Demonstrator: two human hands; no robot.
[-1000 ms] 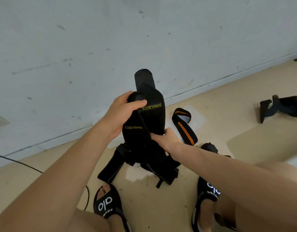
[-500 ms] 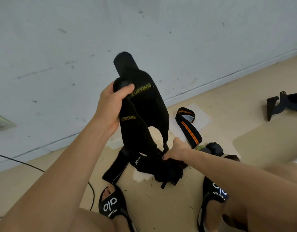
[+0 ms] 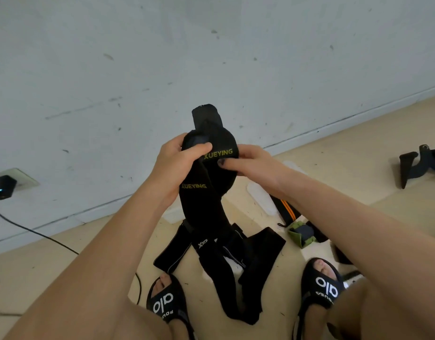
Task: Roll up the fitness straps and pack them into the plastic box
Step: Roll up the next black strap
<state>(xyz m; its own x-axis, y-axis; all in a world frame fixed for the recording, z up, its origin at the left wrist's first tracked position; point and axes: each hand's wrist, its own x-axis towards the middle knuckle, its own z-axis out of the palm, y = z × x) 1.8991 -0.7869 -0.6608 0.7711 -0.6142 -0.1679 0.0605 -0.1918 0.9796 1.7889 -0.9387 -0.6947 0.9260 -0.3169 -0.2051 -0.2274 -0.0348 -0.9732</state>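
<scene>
It looks like a plain room in a home. A scuffed white wall (image 3: 211,57) meets a beige floor (image 3: 358,155). At 9 o'clock a charger (image 3: 2,186) sits in a wall socket (image 3: 20,179).

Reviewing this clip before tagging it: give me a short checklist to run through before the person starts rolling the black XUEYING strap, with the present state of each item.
1. Left hand grips the upper end of the XUEYING strap: ok.
2. Right hand pinches the same strap beside the left: ok.
3. Strap's lower end free of the pile of black straps on the floor: cannot tell, it runs down into them.
4. Strap flat and untwisted along its length: cannot tell, the folds overlap.
5. Plastic box within sight for packing: not ok, none is in view.
6. Other straps set apart: ok, the orange-striped strap lies to the right on the floor.
</scene>
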